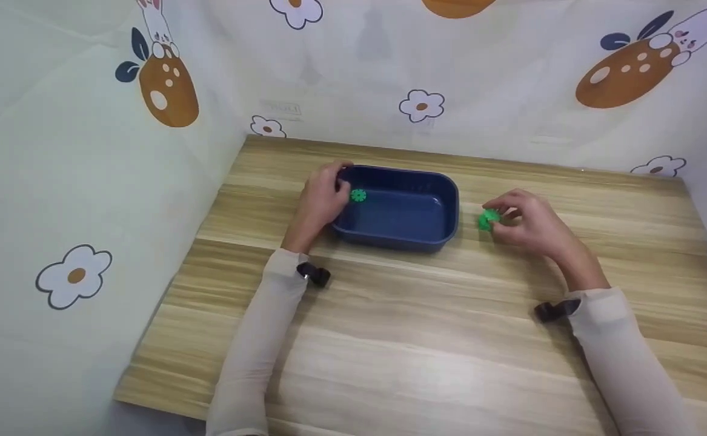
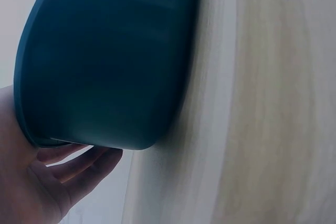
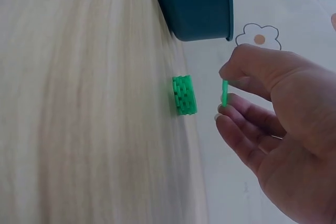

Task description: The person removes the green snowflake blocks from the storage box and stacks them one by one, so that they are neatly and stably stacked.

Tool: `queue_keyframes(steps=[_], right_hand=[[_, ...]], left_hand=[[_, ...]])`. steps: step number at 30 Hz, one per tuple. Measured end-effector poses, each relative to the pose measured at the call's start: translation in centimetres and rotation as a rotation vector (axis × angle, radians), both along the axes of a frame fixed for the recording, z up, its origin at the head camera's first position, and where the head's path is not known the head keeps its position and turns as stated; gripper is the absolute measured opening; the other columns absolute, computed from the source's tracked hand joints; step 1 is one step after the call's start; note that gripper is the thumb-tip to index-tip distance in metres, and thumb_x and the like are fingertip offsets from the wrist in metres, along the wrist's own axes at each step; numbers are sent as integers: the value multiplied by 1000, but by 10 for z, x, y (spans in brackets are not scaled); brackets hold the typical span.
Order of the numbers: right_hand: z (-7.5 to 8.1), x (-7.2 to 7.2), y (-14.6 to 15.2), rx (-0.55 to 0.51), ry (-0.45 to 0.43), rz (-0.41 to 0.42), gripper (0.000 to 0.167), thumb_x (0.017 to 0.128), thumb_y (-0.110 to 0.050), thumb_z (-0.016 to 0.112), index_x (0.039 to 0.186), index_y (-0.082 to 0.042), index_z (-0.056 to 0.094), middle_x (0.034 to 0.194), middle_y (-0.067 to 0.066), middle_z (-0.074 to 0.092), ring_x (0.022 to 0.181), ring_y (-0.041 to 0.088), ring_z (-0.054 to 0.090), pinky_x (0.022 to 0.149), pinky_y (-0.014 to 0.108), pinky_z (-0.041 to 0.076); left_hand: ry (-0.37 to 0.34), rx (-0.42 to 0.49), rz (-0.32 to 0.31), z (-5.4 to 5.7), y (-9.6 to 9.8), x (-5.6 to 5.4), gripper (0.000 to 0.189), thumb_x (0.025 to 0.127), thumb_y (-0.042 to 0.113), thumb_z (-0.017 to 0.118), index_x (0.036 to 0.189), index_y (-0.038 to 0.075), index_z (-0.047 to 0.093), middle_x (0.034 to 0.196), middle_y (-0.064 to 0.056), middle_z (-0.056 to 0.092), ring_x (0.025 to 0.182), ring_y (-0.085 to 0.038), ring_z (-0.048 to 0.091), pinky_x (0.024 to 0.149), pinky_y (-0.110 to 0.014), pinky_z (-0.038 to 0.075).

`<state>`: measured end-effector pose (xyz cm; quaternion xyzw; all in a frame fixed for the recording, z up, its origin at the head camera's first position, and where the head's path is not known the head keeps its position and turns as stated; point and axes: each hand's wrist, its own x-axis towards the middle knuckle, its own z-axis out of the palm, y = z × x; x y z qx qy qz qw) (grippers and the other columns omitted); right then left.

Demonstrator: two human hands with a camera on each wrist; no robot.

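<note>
My left hand [image 1: 323, 197] grips the left end of a dark blue plastic tub [image 1: 398, 239], thumb over the rim and fingers along the outer wall. Inside the tub, near that thumb, lies a green notched disc [image 1: 358, 195] like a snowflake building piece. To the right of the tub, my right hand [image 1: 529, 223] pinches another thin green disc [image 3: 224, 93] between thumb and fingertips. A short stack of green discs [image 3: 184, 95] rests on the table just below it; a gap shows between stack and held disc in the right wrist view.
The wood-grain table [image 1: 389, 339] meets a patterned cloth wall [image 1: 353, 72] behind the tub and another on the left. Each forearm has a light sleeve, with a black wrist camera [image 1: 314, 274] strapped at the cuff.
</note>
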<state>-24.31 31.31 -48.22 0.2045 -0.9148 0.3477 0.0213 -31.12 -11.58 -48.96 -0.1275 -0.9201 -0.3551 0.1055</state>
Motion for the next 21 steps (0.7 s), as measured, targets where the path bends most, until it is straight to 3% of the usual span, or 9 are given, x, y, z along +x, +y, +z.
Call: queue_keyframes(steps=[8, 13, 21], right_hand=[[-5, -2, -1, 29, -31, 7, 36, 90, -2, 82, 125, 0, 77, 114, 16, 73, 102, 30, 70, 90, 48, 62], [-6, -3, -1, 42, -21, 8, 35, 92, -5, 82, 126, 1, 77, 115, 16, 74, 102, 29, 71, 89, 46, 62], [-8, -2, -1, 59, -23, 1, 34, 93, -4, 82, 126, -1, 77, 115, 16, 75, 104, 31, 72, 89, 44, 62]], left_hand=[[12, -4, -2, 0, 0, 0, 41, 100, 8, 61, 139, 13, 70, 132, -14, 73, 115, -26, 67, 104, -48, 55], [-4, -1, -2, 2, 1, 0, 41, 100, 9, 61, 139, 14, 70, 130, -13, 73, 108, -24, 64, 100, -47, 56], [-24, -3, 2, 2, 1, 1, 41, 101, 10, 61, 141, 15, 69, 134, -12, 72, 112, -24, 64, 103, -46, 55]])
